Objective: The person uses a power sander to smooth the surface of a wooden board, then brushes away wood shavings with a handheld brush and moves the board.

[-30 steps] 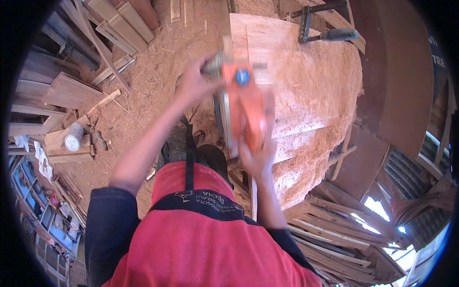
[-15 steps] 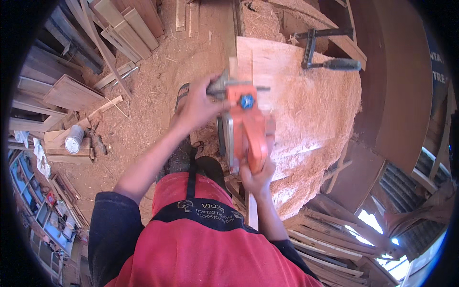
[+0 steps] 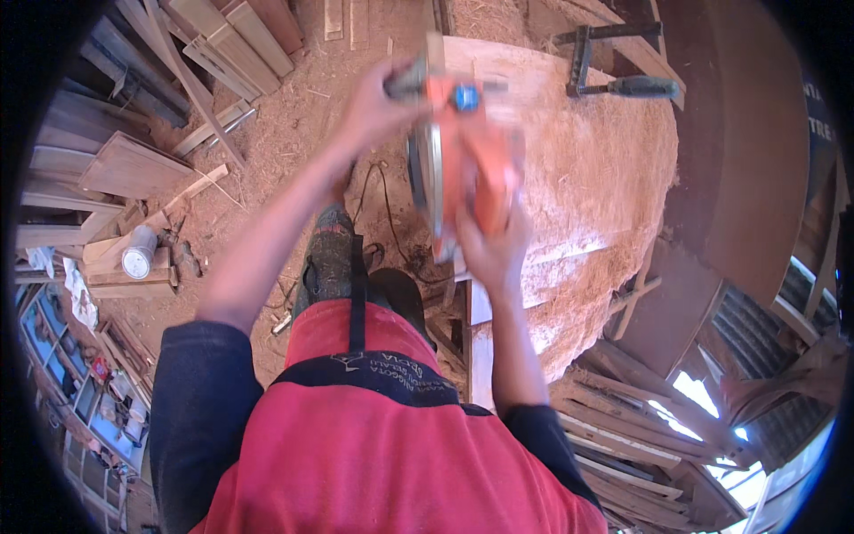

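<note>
Left hand (image 3: 375, 109) and right hand (image 3: 500, 256) grip orange planer (image 3: 480, 160); clamp (image 3: 637, 86) at right; shavings (image 3: 614, 156) around.

Wood shavings (image 3: 623, 160) are blanketing the workbench (image 3: 565, 249) of this carpentry workshop; an orange electric hand planer (image 3: 480, 151) is sitting at the workbench's left edge, a screw clamp (image 3: 627, 86) is resting at its far end, and planks (image 3: 233, 55) are lying stacked well to its left.

Wooden workbench (image 3: 498, 58) under loose shavings (image 3: 623, 151), dark clamp (image 3: 632, 86) toward its far end.
</note>
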The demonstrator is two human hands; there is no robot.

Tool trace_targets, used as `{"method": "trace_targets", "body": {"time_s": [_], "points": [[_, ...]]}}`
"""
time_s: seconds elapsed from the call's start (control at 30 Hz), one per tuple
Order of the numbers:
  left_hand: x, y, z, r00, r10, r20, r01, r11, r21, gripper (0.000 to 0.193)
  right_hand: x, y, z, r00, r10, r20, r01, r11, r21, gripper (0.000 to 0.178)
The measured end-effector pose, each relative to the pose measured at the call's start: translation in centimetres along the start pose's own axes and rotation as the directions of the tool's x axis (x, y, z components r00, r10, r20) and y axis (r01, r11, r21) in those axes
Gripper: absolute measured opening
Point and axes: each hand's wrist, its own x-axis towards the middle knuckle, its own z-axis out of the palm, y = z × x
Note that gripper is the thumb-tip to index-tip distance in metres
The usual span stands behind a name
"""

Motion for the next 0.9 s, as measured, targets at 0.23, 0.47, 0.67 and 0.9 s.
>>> {"method": "trace_targets", "body": {"time_s": [0.23, 0.47, 0.67, 0.9], "points": [[-22.9, 4.1, 5.5, 0.987, -0.143, 0.072, 0.135, 0.986, 0.101, 0.083, -23.3, 4.3, -6.4, 0.953, 0.288, 0.09, -0.288, 0.958, -0.018, 0.031], [-15.6, 3.7, 3.3, 0.996, -0.09, 0.012, 0.088, 0.988, 0.127, 0.082, -16.2, 3.3, -4.1, 0.976, 0.198, 0.092, -0.201, 0.979, 0.026, 0.027], [1.9, 1.4, -1.1, 0.997, -0.072, -0.031, 0.073, 0.997, 0.035, 0.084, 1.9, 0.4, 0.9, 0.999, -0.049, 0.008, 0.048, 0.994, 0.093, 0.027], [10.3, -0.1, -4.0, 0.991, 0.067, -0.117, -0.06, 0.996, 0.066, 0.084, 10.2, -1.2, 3.4, 0.998, -0.064, 0.002, 0.063, 0.988, 0.143, 0.028]]}}
